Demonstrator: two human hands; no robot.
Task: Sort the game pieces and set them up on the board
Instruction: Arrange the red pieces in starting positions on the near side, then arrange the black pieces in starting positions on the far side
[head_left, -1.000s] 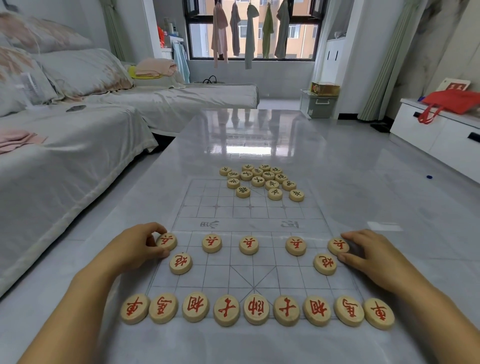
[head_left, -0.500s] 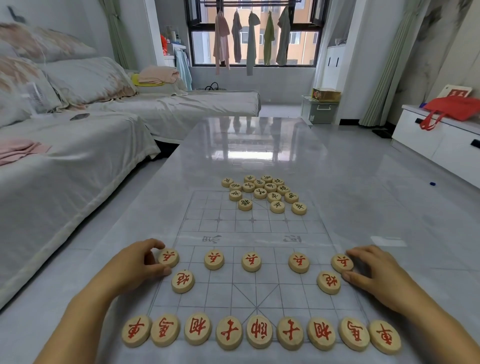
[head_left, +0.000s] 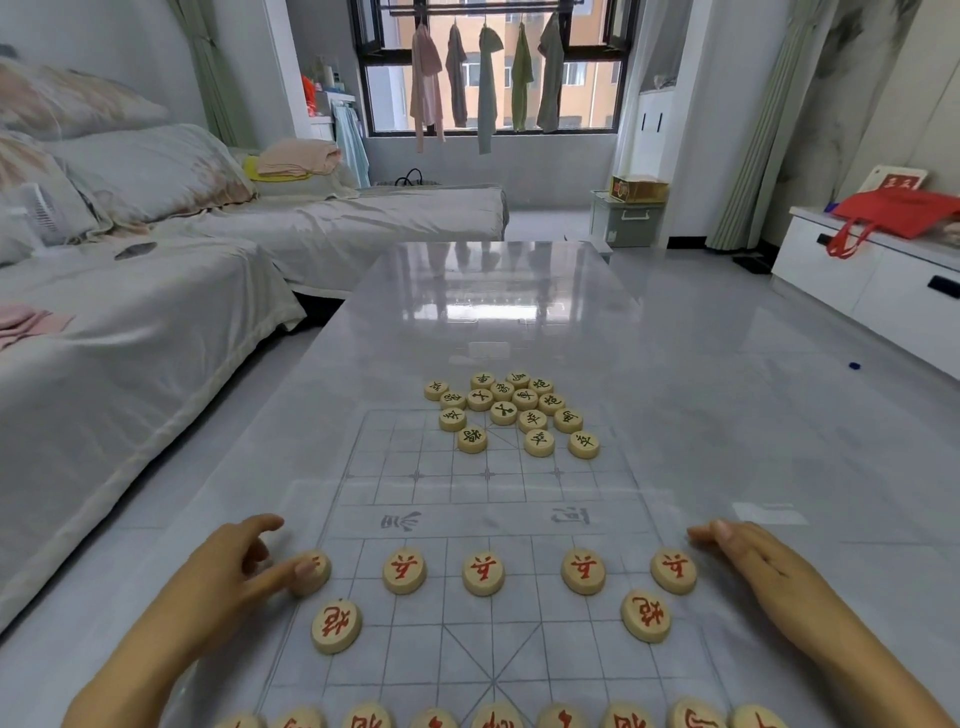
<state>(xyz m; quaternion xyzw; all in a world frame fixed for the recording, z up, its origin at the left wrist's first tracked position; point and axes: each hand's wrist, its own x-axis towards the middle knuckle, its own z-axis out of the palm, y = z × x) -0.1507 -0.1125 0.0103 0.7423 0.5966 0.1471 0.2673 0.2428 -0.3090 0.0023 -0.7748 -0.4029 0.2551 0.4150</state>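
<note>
A clear plastic xiangqi board (head_left: 483, 499) lies flat on the glossy grey table. Red-lettered wooden discs stand on its near half: a row of soldiers (head_left: 483, 571), two cannons (head_left: 336, 625) below them, and a back row (head_left: 498, 719) cut by the frame's bottom edge. Black-lettered discs (head_left: 511, 410) lie bunched at the far edge. My left hand (head_left: 228, 577) rests a fingertip on the leftmost soldier (head_left: 314, 569). My right hand (head_left: 769, 577) lies flat and relaxed just right of the rightmost soldier (head_left: 673, 570), apart from it.
A covered sofa (head_left: 130, 332) runs along the table's left side. A white cabinet (head_left: 883, 291) with a red bag (head_left: 893, 213) stands at the right. The table (head_left: 519, 312) stretches far beyond the board.
The camera tilted up, so the pieces slid lower in view. My left fingers uncurled from the leftmost soldier to one fingertip. My right hand drew off the rightmost soldier.
</note>
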